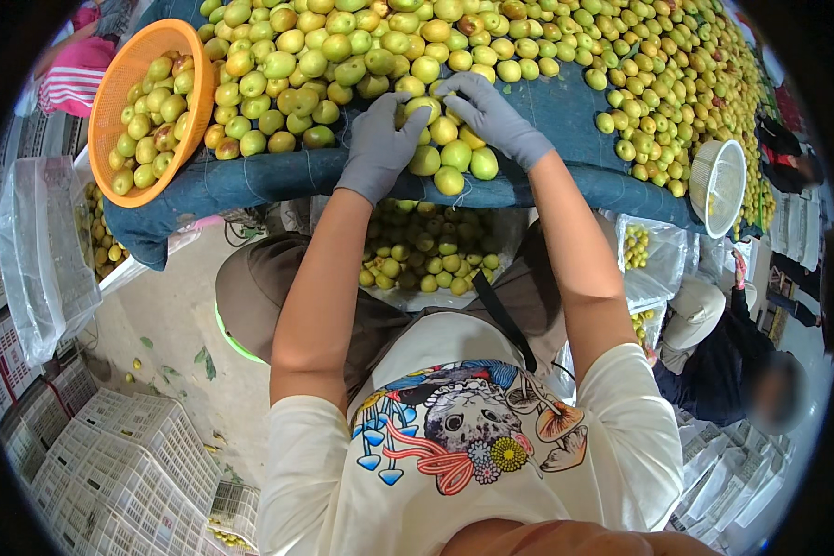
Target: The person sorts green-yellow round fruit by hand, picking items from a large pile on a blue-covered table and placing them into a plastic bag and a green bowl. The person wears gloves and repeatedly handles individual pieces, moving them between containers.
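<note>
My left hand [380,142], in a grey glove, curves its thumb and fingers about a yellow-green jujube [422,106] at the front of the pile. From the other side my right hand [495,119], gloved alike, has its fingertips bent over the same small cluster. Whether either hand grips a fruit or only touches it, I cannot tell. Just below the hands, several loose jujubes [457,156] lie by the rolled front edge of the blue cloth [563,115]. Behind them spreads the large heap of jujubes [347,48].
An orange plastic basket [200,125] of jujubes stands tilted at left, a white basket [737,187] at right. A lined container of jujubes [427,267] sits beneath the cloth edge, between my legs. White crates [125,472] stack at lower left. A person [716,361] sits at right.
</note>
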A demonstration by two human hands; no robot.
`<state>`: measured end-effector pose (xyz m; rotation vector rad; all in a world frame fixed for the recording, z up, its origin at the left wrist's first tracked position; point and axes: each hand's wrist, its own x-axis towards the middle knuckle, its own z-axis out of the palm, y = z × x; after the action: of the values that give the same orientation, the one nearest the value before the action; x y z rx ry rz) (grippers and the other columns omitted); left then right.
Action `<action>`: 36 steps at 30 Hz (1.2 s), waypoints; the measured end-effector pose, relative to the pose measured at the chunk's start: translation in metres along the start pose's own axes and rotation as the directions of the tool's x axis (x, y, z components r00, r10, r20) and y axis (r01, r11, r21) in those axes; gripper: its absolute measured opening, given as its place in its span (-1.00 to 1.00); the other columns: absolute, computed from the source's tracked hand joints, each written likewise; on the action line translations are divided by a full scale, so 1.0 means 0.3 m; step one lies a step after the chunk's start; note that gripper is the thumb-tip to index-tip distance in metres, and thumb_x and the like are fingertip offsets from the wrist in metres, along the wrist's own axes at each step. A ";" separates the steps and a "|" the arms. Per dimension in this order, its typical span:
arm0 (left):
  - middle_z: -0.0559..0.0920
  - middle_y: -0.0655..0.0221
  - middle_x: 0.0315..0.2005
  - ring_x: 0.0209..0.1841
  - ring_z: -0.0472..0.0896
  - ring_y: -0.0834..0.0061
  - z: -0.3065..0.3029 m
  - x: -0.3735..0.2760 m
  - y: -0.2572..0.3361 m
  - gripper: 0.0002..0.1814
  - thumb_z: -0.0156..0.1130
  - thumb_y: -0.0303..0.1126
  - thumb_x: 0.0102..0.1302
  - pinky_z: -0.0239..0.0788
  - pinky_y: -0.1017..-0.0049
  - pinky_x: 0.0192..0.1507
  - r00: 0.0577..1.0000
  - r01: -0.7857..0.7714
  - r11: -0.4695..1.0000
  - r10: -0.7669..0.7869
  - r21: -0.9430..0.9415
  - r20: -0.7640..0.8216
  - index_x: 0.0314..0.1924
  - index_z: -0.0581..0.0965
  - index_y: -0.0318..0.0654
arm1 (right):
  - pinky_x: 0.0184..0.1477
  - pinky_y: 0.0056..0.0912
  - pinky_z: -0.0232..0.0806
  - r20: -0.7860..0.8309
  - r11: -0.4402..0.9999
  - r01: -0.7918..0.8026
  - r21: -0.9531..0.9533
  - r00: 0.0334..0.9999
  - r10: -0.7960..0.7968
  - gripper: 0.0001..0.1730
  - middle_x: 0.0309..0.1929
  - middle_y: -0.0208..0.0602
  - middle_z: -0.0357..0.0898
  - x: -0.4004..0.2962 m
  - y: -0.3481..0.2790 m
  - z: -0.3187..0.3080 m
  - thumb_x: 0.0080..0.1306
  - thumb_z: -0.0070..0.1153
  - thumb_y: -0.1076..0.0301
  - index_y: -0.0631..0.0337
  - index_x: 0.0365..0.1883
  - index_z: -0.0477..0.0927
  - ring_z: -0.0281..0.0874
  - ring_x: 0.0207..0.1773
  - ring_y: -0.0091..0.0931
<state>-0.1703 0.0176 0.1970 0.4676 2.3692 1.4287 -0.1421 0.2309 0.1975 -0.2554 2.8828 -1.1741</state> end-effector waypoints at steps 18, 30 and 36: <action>0.58 -0.03 -0.04 0.01 0.57 0.18 0.066 -0.023 -0.025 -0.45 0.04 -0.14 0.38 0.34 0.35 0.09 0.995 -0.061 0.967 0.079 -0.248 0.063 0.25 0.36 -0.32 | 0.38 -0.25 0.09 -0.102 0.978 0.007 0.206 0.995 0.014 -0.54 0.27 -0.18 0.40 -0.058 -0.015 0.037 0.41 -0.03 0.12 0.08 0.22 0.46 0.25 0.36 -0.28; 0.59 0.37 -0.08 0.02 0.47 0.58 0.019 -0.134 0.075 -0.60 -0.11 -0.20 0.51 0.26 0.55 0.15 0.851 0.256 0.875 -0.002 -0.412 0.525 0.12 0.48 -0.33 | 0.27 -0.41 0.18 0.103 0.882 -0.091 0.463 0.994 0.048 -0.62 0.04 -0.23 0.50 -0.312 -0.142 -0.045 0.47 -0.13 0.28 0.20 0.19 0.48 0.41 0.15 -0.43; 0.61 0.38 -0.16 -0.09 0.48 0.61 0.014 -0.181 0.093 -0.63 -0.01 -0.23 0.45 0.30 0.57 0.05 0.861 0.097 0.913 0.122 -0.396 0.494 0.08 0.50 -0.34 | 0.19 -0.45 0.27 0.162 0.820 -0.261 0.510 0.965 0.206 -0.66 0.00 -0.30 0.55 -0.322 -0.152 -0.134 0.46 -0.07 0.28 0.20 0.12 0.53 0.45 0.08 -0.53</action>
<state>-0.1171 0.0093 0.2263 0.6496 1.5993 1.5227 -0.0434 0.2419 0.2538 0.0551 2.2918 -1.7671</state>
